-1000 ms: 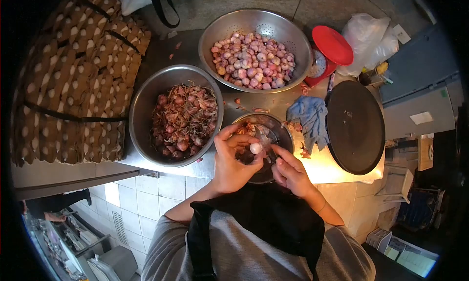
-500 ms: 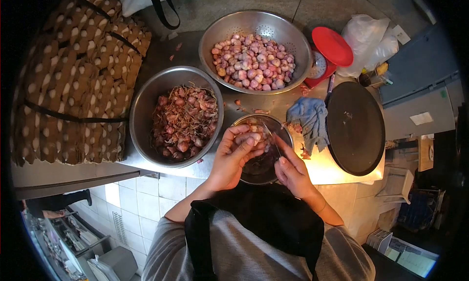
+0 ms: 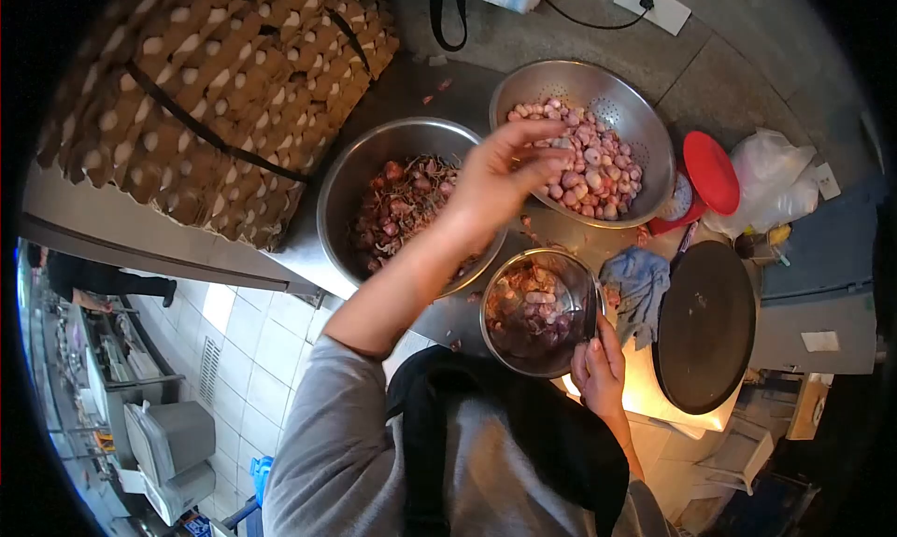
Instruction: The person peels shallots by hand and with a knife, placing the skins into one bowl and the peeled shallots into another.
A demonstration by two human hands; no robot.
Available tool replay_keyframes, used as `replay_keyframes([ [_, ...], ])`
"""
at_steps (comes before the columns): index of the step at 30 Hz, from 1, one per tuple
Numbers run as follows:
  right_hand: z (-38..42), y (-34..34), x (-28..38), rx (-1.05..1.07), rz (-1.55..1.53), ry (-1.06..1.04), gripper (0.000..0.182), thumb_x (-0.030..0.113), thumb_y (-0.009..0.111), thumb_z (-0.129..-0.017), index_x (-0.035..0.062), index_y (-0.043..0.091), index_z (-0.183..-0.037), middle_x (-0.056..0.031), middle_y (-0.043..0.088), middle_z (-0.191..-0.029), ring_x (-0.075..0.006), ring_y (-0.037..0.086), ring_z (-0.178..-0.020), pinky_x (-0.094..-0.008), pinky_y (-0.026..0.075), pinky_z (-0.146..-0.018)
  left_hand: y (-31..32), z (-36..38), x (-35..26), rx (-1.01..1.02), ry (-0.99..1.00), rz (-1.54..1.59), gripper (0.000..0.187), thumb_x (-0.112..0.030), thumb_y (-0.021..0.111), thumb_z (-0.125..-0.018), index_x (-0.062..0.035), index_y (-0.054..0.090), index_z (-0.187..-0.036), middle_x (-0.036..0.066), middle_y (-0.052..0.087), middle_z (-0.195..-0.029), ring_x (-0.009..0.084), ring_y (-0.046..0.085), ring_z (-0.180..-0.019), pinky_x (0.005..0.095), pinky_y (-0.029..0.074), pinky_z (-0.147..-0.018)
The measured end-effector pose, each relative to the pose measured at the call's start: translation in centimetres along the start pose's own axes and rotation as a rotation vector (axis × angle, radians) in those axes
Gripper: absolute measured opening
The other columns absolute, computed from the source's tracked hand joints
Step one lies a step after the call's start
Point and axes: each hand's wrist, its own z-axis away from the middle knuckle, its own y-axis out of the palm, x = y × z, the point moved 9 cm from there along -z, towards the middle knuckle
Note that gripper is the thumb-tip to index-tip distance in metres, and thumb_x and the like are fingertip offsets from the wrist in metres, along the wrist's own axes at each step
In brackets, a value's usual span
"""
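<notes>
Over the left side of the steel colander (image 3: pixel 660 131) of peeled shallots (image 3: pixel 598 177) is my left hand (image 3: pixel 512 168), its fingers curved and apart. Whether a shallot still touches its fingertips is unclear. My right hand (image 3: pixel 599 369) is closed around a small knife (image 3: pixel 590 313), at the right rim of the small steel bowl (image 3: pixel 488 324). Peeled skins and several shallots (image 3: pixel 542 317) lie in that bowl. My left forearm passes over the large bowl (image 3: pixel 329 221) of unpeeled shallots (image 3: pixel 392 205).
Stacked egg trays (image 3: pixel 215 98) stand at the left. To the right are a blue cloth (image 3: pixel 637 289), a round dark pan (image 3: pixel 705 327), a red scale (image 3: pixel 712 175) and plastic bags (image 3: pixel 768 177). Loose skins lie on the steel table (image 3: pixel 439 327). A person's legs (image 3: pixel 112 281) show far left.
My left hand has left the small bowl and reached up to the colander, its fingers now apart. My right hand keeps the knife, now by the bowl's right rim. The view has shifted and turned.
</notes>
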Motion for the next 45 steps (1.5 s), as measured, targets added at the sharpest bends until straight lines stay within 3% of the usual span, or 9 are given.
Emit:
replay_keyframes([
  [7,-0.6,0.8,0.4,0.036,0.040,0.010,0.042,0.019,0.038,-0.091,-0.0006,0.031,-0.128,0.0028,0.032,-0.050,-0.0054,0.028,-0.040,-0.0191,0.022,-0.038,-17.8,-0.7,8.3,-0.072,-0.296,-1.308,0.011,-0.012,0.064,-0.071,-0.0012,0.062,-0.072,0.014,0.062,-0.071,0.0171,0.062,-0.082,0.0306,0.048,-0.066],
  [13,-0.6,1.2,0.8,0.063,0.084,-0.036,0.039,0.016,0.037,-0.091,-0.0031,0.034,-0.125,0.0018,0.033,-0.050,-0.0049,0.030,-0.041,-0.0187,0.023,-0.038,-17.8,0.5,11.8,0.112,-0.474,-1.810,0.028,-0.014,0.057,-0.071,-0.0032,0.057,-0.097,0.015,0.061,-0.093,0.0325,0.059,-0.084,0.0396,0.046,-0.075],
  [19,0.0,1.0,0.9,0.069,0.034,-0.001,0.042,0.018,0.037,-0.092,0.0047,0.029,-0.131,0.0052,0.035,-0.061,-0.0029,0.030,-0.050,-0.0166,0.024,-0.046,-17.9,0.9,11.9,0.102,-0.637,-1.566,0.053,-0.017,0.061,-0.069,-0.0052,0.038,-0.115,0.023,0.058,-0.092,0.0324,0.057,-0.091,0.0391,0.045,-0.077],
  [22,0.2,0.7,0.7,0.061,0.020,-0.010,0.043,0.017,0.037,-0.092,0.0054,0.028,-0.132,0.0050,0.035,-0.062,-0.0027,0.030,-0.050,-0.0164,0.025,-0.046,-15.1,0.5,7.4,0.021,-0.385,-1.286,0.048,-0.019,0.064,-0.072,-0.0062,0.041,-0.112,0.019,0.060,-0.091,0.0268,0.058,-0.086,0.0351,0.045,-0.073],
  [25,0.0,0.8,0.8,0.052,-0.007,-0.010,0.044,0.016,0.038,-0.091,0.0060,0.026,-0.133,0.0049,0.035,-0.062,-0.0029,0.030,-0.050,-0.0163,0.026,-0.046,-10.7,1.6,5.9,-0.038,-0.498,-0.357,0.043,-0.022,0.065,-0.076,-0.0063,0.045,-0.110,0.012,0.060,-0.096,0.0178,0.057,-0.077,0.0291,0.045,-0.069],
  [31,-0.4,2.2,1.8,0.114,0.003,-0.033,0.049,0.017,0.041,-0.091,0.0067,0.022,-0.135,0.0035,0.038,-0.064,-0.0037,0.033,-0.051,-0.0168,0.029,-0.047,0.1,7.7,5.5,0.101,-0.652,0.312,0.026,-0.012,0.054,-0.084,-0.0040,0.051,-0.109,0.007,0.058,-0.096,0.0121,0.056,-0.082,0.0241,0.048,-0.070],
  [34,-0.3,2.0,1.3,0.106,0.012,0.008,0.050,0.015,0.043,-0.090,0.0042,0.023,-0.134,-0.0006,0.046,-0.076,-0.0063,0.042,-0.061,-0.0191,0.035,-0.055,3.0,10.4,7.9,0.096,-0.726,0.504,0.024,-0.010,0.054,-0.084,-0.0038,0.050,-0.107,0.004,0.055,-0.095,0.0148,0.058,-0.082,0.0252,0.050,-0.071],
  [38,0.1,1.3,0.5,0.088,0.203,-0.016,0.047,0.014,0.043,-0.089,-0.0001,0.028,-0.131,-0.0140,0.040,-0.126,-0.0210,0.037,-0.117,-0.0295,0.024,-0.097,4.3,12.0,8.7,0.044,-0.693,0.540,0.022,-0.008,0.056,-0.083,-0.0070,0.050,-0.103,0.002,0.053,-0.101,0.0118,0.054,-0.091,0.0256,0.050,-0.072],
  [45,0.6,1.4,1.3,0.138,0.378,-0.071,0.046,0.016,0.043,-0.089,-0.0011,0.031,-0.129,-0.0169,0.039,-0.129,-0.0236,0.036,-0.121,-0.0304,0.026,-0.099,3.6,12.7,8.5,-0.044,-0.579,0.507,0.019,-0.007,0.057,-0.082,-0.0106,0.051,-0.099,0.001,0.054,-0.104,0.0114,0.053,-0.093,0.0254,0.049,-0.071],
])
